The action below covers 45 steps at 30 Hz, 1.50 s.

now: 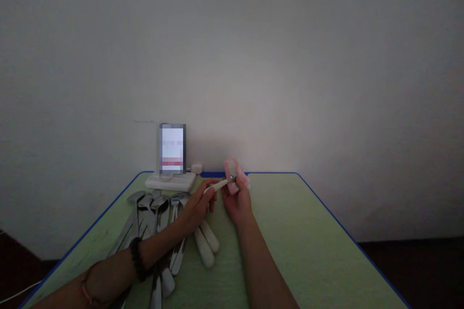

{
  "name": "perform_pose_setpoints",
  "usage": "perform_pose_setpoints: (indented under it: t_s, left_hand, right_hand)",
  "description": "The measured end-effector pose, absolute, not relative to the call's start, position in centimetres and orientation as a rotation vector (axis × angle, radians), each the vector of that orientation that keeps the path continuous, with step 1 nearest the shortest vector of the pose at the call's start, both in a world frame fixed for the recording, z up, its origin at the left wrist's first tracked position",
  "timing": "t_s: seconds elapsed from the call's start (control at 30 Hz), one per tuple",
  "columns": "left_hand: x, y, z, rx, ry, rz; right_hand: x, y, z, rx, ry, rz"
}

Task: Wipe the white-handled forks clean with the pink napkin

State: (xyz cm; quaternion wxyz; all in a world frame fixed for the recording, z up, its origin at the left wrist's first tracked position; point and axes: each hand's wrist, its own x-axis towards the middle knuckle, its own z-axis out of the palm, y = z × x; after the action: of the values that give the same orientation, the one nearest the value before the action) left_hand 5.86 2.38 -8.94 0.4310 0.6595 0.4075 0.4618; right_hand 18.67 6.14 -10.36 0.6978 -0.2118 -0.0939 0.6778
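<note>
Near the desk's [297,236] far edge, the left hand [197,207] pinches a cream-handled utensil [219,185], long axis slanting rightward to pink cloth [244,179] the right hand [239,206] clasps.

A lit screen [172,149] stood near the far left corner of the green desk [308,246], its display blurred into blocks. A white base [170,184] sat beneath it, with a small white block [196,168] just to the right. Blue trim [326,208] edged the desk. Behind rose a grey wall [232,58]; a white cable [20,292] showed at lower left, by dark floor [16,260].
</note>
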Motion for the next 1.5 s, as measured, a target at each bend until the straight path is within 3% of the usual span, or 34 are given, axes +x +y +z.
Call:
perform_pose_setpoints:
  t_s: [0.37,0.63,1.5]
  left_hand:
    - [5.6,2.1,-9.0,1.872,1.042,1.021]
    - [5.8,2.5,-9.0,1.904,1.092,1.248]
    - [5.6,2.5,-8.8,1.96,1.182,1.191]
  right_hand:
    - [18.3,5.9,-9.7,-0.469,-0.391,1.45]
    - [18.0,6.0,-10.1,-0.463,-0.367,1.545]
    - [18.9,6.0,-10.6,-0.43,-0.341,1.511]
